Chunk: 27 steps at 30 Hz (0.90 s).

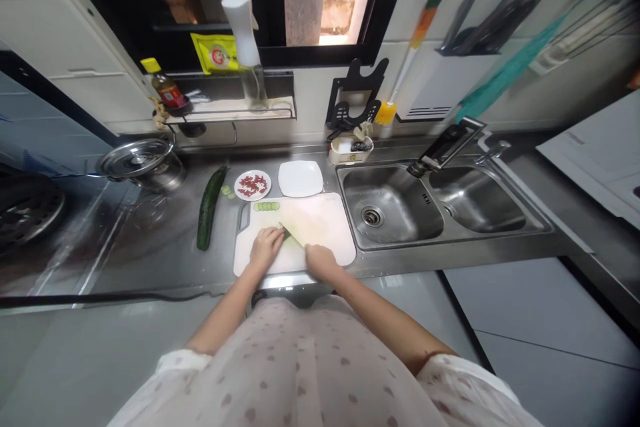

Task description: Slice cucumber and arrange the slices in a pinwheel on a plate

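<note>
A white cutting board (320, 223) lies on the steel counter in front of me. My left hand (266, 244) presses down on a piece of cucumber on the board's near left part; the piece is mostly hidden under the fingers. My right hand (320, 260) grips a knife (293, 236) whose blade angles toward the left hand. A row of cucumber slices (267, 206) sits at the board's far left edge. A whole cucumber (209, 206) lies on the counter left of the board.
A small plate of red chopped bits (253, 184) and a bare white plate (300, 177) stand behind the board. A double sink (400, 210) with a faucet (447, 142) is to the right. A lidded pot (140, 161) and a stove lie left.
</note>
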Each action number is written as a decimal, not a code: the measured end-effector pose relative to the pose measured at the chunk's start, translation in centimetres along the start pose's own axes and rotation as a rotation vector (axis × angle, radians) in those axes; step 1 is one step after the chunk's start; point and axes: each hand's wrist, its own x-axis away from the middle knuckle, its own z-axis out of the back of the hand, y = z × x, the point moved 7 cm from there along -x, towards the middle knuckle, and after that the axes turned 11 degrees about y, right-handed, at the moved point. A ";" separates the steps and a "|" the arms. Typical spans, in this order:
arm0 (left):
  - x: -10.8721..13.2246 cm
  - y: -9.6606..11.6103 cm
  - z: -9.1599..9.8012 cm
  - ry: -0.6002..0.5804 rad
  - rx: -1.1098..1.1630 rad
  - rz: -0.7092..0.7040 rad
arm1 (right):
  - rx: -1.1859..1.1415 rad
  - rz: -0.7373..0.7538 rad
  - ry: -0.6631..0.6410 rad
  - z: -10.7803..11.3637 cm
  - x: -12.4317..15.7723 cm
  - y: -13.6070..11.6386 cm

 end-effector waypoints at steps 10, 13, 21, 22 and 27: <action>0.1 0.1 0.1 -0.006 -0.002 0.023 | -0.005 0.000 -0.009 0.0 -0.2 -0.1; 0.0 0.0 0.1 -0.006 -0.006 0.020 | -0.024 0.007 0.019 0.4 -1.9 -1.4; 0.0 0.2 0.2 -0.015 -0.032 -0.004 | -0.028 0.017 0.055 0.8 -3.6 -2.5; 0.0 0.2 0.1 -0.016 -0.035 -0.004 | -0.026 0.014 0.050 0.9 -3.2 -2.3; 0.0 0.0 0.0 -0.005 -0.033 0.013 | -0.008 -0.010 -0.004 0.9 -0.7 -1.0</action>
